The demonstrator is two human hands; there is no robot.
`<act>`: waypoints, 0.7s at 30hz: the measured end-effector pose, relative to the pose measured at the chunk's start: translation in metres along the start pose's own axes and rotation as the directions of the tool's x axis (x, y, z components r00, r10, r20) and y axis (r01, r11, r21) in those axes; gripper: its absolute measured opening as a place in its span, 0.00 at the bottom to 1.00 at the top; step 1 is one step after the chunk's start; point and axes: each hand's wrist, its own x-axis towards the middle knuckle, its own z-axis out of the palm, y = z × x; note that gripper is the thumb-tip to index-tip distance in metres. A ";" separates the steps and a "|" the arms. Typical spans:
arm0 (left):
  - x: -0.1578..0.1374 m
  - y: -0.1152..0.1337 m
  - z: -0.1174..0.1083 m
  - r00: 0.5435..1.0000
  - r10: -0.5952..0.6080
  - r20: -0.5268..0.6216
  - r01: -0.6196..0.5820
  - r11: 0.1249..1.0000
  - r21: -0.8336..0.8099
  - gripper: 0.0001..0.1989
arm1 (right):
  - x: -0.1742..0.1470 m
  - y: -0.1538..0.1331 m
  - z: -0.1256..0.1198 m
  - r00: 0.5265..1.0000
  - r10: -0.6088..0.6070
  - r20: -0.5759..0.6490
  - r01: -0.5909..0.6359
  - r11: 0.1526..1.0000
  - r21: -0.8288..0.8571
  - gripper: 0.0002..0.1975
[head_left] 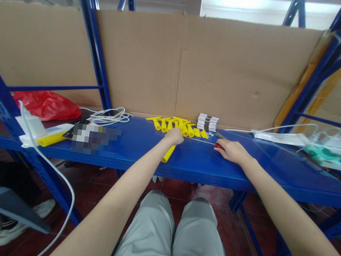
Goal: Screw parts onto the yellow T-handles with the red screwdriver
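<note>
My left hand (174,136) is closed around a yellow plastic tube-like handle (168,154), whose lower end sticks out toward the table's front edge. My right hand (233,151) grips the red handle of a screwdriver (200,140); its long thin shaft points left at the yellow piece. Whether the tip touches the piece is hidden by my left fingers. Behind my left hand lies a row of several yellow T-shaped handles (164,123). Small yellow parts (201,133) and tiny pale bits (210,134) lie to their right, below a stack of white-and-dark packs (207,122).
The blue table (141,153) has a cardboard back wall (230,68) and blue posts (100,57). A red plastic bag (45,105), coiled white cable (111,115) and another yellow piece (51,139) lie left. White wiring and a green bag (320,154) are right. Someone's shoes (8,228) show lower left.
</note>
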 end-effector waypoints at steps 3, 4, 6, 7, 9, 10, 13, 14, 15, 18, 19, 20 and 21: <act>-0.001 0.001 -0.001 1.000 -0.008 0.002 0.008 1.000 0.006 0.20 | 0.001 0.002 0.003 1.000 0.022 0.013 -0.022 1.000 0.018 0.16; -0.001 0.001 -0.001 1.000 -0.012 0.004 0.012 1.000 0.007 0.20 | 0.001 0.002 0.004 0.999 0.029 0.017 -0.029 0.999 0.022 0.16; -0.001 0.001 -0.001 1.000 -0.017 0.009 0.017 1.000 0.006 0.20 | 0.002 0.003 0.007 0.999 0.044 0.028 -0.045 0.999 0.024 0.17; 0.000 0.001 -0.001 1.000 -0.016 0.011 0.016 1.000 0.003 0.20 | 0.002 0.004 0.008 0.998 0.051 0.034 -0.052 0.998 0.022 0.18; 0.000 0.001 0.000 1.000 -0.011 0.010 0.011 1.000 -0.003 0.20 | 0.003 0.004 0.009 0.997 0.062 0.042 -0.063 0.998 0.019 0.18; 0.000 0.001 0.000 1.000 -0.007 0.008 0.007 1.000 -0.006 0.21 | 0.003 0.004 0.010 0.997 0.064 0.043 -0.065 0.998 0.020 0.18; 0.000 0.000 0.001 1.000 0.001 0.001 -0.001 1.000 -0.007 0.21 | 0.003 0.004 0.010 0.997 0.068 0.046 -0.069 0.997 0.030 0.18; 0.000 0.000 0.001 1.000 -0.001 0.000 0.001 1.000 -0.007 0.21 | 0.003 0.004 0.009 0.996 0.071 0.050 -0.073 0.997 0.034 0.18; 0.001 -0.001 0.001 1.000 -0.002 0.000 0.002 1.000 -0.008 0.22 | 0.003 0.004 0.009 0.996 0.074 0.056 -0.077 0.996 0.040 0.18; 0.001 0.000 0.001 1.000 0.001 -0.003 -0.001 1.000 -0.019 0.22 | 0.003 0.002 0.006 0.995 0.077 0.066 -0.081 0.995 0.064 0.17; 0.000 0.000 0.001 1.000 0.003 -0.005 -0.003 1.000 -0.022 0.22 | 0.003 0.001 0.005 0.995 0.076 0.066 -0.080 0.994 0.074 0.17; 0.000 0.000 0.001 1.000 0.005 -0.006 -0.005 1.000 -0.023 0.22 | 0.003 0.001 0.004 0.995 0.074 0.063 -0.079 0.993 0.084 0.17; 0.000 0.000 0.001 1.000 0.004 -0.006 -0.005 1.000 -0.023 0.22 | 0.002 0.000 0.003 0.996 0.072 0.058 -0.077 0.993 0.093 0.16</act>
